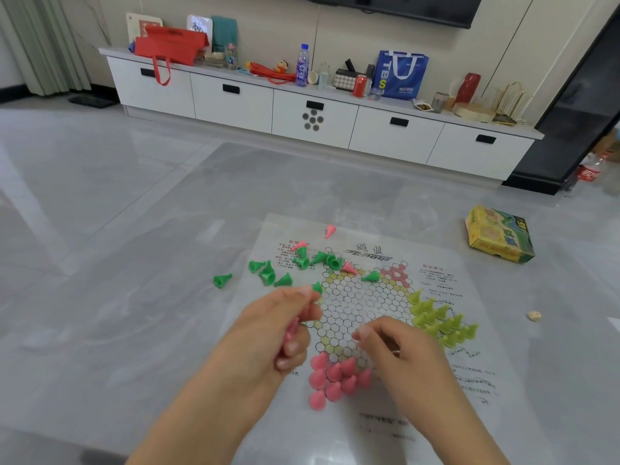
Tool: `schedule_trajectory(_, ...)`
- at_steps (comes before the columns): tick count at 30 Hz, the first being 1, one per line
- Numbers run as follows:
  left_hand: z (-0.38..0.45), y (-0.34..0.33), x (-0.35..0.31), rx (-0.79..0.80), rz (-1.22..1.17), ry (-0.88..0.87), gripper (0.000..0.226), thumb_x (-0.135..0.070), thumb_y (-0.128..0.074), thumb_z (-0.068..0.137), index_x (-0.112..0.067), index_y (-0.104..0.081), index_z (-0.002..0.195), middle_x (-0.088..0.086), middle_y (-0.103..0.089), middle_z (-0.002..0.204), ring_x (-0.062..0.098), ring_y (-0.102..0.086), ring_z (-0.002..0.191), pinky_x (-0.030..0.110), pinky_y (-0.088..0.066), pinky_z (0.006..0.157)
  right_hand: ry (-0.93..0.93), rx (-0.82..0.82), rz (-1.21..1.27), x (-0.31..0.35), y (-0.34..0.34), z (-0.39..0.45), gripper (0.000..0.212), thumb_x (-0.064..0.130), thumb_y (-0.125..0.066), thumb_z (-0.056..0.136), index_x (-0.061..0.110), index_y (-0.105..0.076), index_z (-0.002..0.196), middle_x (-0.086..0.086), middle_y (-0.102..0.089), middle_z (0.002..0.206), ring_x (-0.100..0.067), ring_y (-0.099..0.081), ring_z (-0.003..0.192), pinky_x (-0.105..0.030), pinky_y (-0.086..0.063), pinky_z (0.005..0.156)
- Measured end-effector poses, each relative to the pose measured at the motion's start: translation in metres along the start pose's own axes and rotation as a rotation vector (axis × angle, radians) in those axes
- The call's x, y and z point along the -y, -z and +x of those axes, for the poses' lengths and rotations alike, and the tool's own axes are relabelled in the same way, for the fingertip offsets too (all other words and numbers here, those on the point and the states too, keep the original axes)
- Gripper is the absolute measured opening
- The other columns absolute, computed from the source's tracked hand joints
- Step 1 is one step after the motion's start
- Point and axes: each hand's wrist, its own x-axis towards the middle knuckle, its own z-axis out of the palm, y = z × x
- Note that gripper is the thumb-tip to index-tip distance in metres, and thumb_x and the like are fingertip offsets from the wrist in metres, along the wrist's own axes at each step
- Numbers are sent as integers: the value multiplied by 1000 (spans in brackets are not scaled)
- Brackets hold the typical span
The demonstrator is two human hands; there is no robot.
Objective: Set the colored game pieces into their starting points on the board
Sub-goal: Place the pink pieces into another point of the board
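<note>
I watched the left hand (pixel 285 327) hover over the left edge of the paper checkers board (pixel 355 317), curled round several pink pieces (pixel 291 330) and pinching a green piece (pixel 317 287). The right hand (pixel 399 347), fingers loosely curled, held nothing I could make out. Pink cones (pixel 335 377) stood clustered at the board's near point, yellow-green cones (pixel 439 322) at its right point, loose green cones (pixel 268 273) beyond its far-left side.
</note>
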Motion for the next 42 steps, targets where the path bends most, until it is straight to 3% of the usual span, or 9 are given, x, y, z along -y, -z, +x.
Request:
schedule_trajectory(5, -6, -12, 9, 66, 407, -163, 22, -26, -63, 80, -7, -53, 85, -5, -50, 47, 4, -39, 31, 12, -29, 34, 168, -4, 227, 30, -4, -11, 23, 8, -50, 90, 19, -65, 78, 8, -67, 64, 5, -56, 44, -6, -42, 43)
schedule_trajectory(8, -8, -14, 6, 101, 471, -195, 23, -23, -68, 76, -8, -51, 76, -8, -42, 37, 0, -39, 30, 12, -30, 34, 135, -58, 315, 30, -1, -11, 21, 12, -50, 90, 18, -66, 78, 7, -63, 58, 1, -54, 40, -10, -43, 42)
schedule_trajectory(14, 1, -6, 13, -15, 783, -418, 18, -27, -73, 69, -20, -56, 67, -11, -51, 53, -2, -44, 45, 8, -35, 45, 57, 47, 365, 32, 2, -14, 13, 8, -59, 85, 6, -67, 74, 2, -66, 55, -2, -55, 38, -12, -44, 41)
schedule_trajectory(23, -1, -4, 13, 27, 979, -486, 13, -29, -66, 75, -28, -54, 70, -10, -57, 71, -9, -46, 61, 4, -38, 59, 37, 60, 379, 28, 2, -14, 15, 4, -57, 86, 0, -66, 74, 0, -64, 51, -2, -56, 40, -14, -45, 42)
schedule_trajectory(27, 3, -1, 13, 24, 1006, -452, 14, -29, -64, 78, -34, -53, 84, -8, -58, 73, -7, -49, 61, 3, -37, 61, -21, 16, 371, 27, -1, -10, 18, 5, -58, 86, 5, -66, 70, -1, -64, 51, -3, -54, 38, -15, -46, 41)
schedule_trajectory(30, 9, 8, 11, -78, 1061, -402, 17, -33, -62, 82, -33, -52, 96, -7, -53, 71, 0, -50, 64, 7, -39, 55, -57, -141, 254, 16, -4, 0, 22, 12, -62, 84, 21, -71, 66, 6, -68, 62, -17, -54, 48, -32, -52, 50)
schedule_trajectory(32, 12, 13, 9, -138, 1039, -378, 9, -33, -60, 83, -31, -54, 90, -7, -53, 70, 4, -52, 67, 7, -39, 53, -79, -178, 145, 10, -8, 6, 22, 17, -63, 82, 25, -71, 63, 8, -70, 67, -21, -54, 56, -32, -53, 55)
schedule_trajectory(35, 14, 15, 7, -129, 816, -263, 2, -27, -59, 85, -25, -59, 84, -5, -50, 64, 7, -47, 55, 11, -35, 45, -142, -125, 96, 5, -11, 11, 21, 14, -63, 82, 17, -70, 62, 8, -69, 61, 0, -52, 44, -12, -41, 40)
schedule_trajectory(42, 6, 12, -8, -36, 257, -86, 19, 0, -42, 91, -7, -54, 78, 2, -46, 59, 4, -25, 31, 12, -17, 31, -271, 6, 135, 3, -18, 15, 26, -3, -55, 81, 8, -64, 60, -5, -69, 57, -12, -60, 41, -22, -50, 40)
